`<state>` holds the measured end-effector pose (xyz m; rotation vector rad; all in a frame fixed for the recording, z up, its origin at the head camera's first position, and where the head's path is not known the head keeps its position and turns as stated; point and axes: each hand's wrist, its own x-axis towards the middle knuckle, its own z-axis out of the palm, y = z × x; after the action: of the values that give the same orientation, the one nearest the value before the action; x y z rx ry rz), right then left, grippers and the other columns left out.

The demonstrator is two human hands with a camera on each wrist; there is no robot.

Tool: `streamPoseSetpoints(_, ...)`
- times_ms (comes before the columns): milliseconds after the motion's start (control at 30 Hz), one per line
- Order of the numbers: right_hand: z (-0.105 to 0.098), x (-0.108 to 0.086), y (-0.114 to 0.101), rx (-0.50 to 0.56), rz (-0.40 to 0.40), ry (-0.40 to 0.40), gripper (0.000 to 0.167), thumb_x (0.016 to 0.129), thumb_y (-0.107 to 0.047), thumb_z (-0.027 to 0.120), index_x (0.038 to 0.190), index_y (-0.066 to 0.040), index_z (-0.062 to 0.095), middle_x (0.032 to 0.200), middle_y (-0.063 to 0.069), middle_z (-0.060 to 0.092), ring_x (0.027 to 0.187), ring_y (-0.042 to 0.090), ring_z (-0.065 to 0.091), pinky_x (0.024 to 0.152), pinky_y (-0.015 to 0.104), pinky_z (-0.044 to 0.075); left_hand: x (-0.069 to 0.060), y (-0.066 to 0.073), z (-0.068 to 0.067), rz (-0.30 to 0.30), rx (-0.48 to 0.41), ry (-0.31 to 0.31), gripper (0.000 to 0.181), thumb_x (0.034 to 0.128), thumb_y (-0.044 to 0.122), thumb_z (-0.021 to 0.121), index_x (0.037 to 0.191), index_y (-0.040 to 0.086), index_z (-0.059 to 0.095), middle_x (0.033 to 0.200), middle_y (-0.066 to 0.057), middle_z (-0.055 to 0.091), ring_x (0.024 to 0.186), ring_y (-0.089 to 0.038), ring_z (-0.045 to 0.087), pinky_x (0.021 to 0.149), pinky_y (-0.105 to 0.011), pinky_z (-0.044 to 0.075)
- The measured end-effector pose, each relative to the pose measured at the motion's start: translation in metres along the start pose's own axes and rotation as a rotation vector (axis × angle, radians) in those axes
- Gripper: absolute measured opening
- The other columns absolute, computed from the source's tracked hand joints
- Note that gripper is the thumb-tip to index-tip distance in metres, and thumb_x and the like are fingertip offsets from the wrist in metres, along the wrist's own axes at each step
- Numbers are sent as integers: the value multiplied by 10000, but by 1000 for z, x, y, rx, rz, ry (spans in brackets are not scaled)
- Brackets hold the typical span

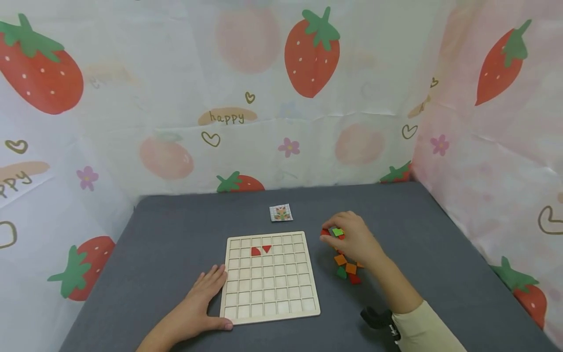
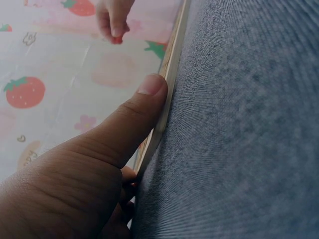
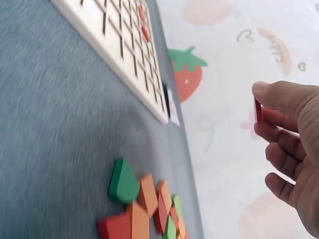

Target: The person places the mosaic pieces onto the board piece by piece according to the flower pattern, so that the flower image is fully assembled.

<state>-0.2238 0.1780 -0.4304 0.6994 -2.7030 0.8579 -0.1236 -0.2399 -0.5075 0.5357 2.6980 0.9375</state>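
Note:
A square wooden grid board [image 1: 270, 278] lies flat on the table. Two red pieces sit in neighbouring cells of its upper part: a rounded one [image 1: 255, 251] and a triangle [image 1: 266, 249]. My left hand [image 1: 198, 303] rests against the board's left side, fingers extended, with the thumb [image 2: 144, 94] along its edge. Above the table, right of the board, my right hand [image 1: 354, 239] pinches a small red piece [image 3: 257, 110] between thumb and fingers; its full shape is hidden. Below that hand lies a loose pile of orange [image 1: 340, 259], green [image 1: 341, 272] and red [image 1: 354, 279] pieces.
A small printed card [image 1: 281, 213] with a coloured picture on a grid lies behind the board. On the right wrist is a black strap device [image 1: 376, 319]. Patterned cloth walls [image 1: 264, 161] border the grey table [image 1: 184, 220] at the back and sides.

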Motion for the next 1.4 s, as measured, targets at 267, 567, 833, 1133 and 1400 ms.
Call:
streamPoseSetpoints(267, 17, 13, -12, 40, -46, 10, 211, 898, -262, 818, 1081, -166, 776, 1111, -23, 709, 1061, 211, 576, 896, 439, 517, 1, -1, 1, 2, -3, -14, 1293, 668, 709, 818, 1621, 43, 250, 1706, -116, 176, 1595, -322, 49, 1268, -539, 2)
streamPoseSetpoints(567, 39, 25, -27, 93, -52, 19, 214, 888, -253, 826, 1079, -165, 786, 1117, 4, 711, 1022, 230, 596, 851, 413, 523, 1, -3, 2, 17, -12, -17, 1274, 691, 709, 800, 1628, 60, 232, 1712, -101, 156, 1595, -321, 36, 1272, -492, -20)
streamPoseSetpoints(833, 55, 33, -38, 104, -31, 0, 246, 885, -252, 829, 1103, -146, 784, 1132, 27, 713, 1047, 270, 613, 862, 426, 542, 1, -2, 1, 10, -9, -8, 1280, 682, 708, 807, 1628, 62, 235, 1714, -82, 156, 1597, -306, 40, 1275, -367, -57)
streamPoseSetpoints(1133, 71, 42, -45, 101, -18, -13, 246, 892, -274, 823, 1114, -176, 782, 1133, 1, 708, 1047, 210, 596, 856, 403, 542, 0, -1, 1, 9, 7, -8, 1295, 669, 716, 807, 1620, 38, 248, 1708, -117, 170, 1593, -335, 56, 1260, -593, 32)
streamPoseSetpoints(1400, 86, 47, -48, 125, 2, -55, 255, 902, -274, 812, 1130, -167, 775, 1116, -7, 701, 1020, 194, 579, 825, 379, 530, -1, -2, 1, 14, 13, -2, 1294, 669, 718, 807, 1622, 43, 249, 1709, -111, 173, 1593, -333, 62, 1259, -599, 33)
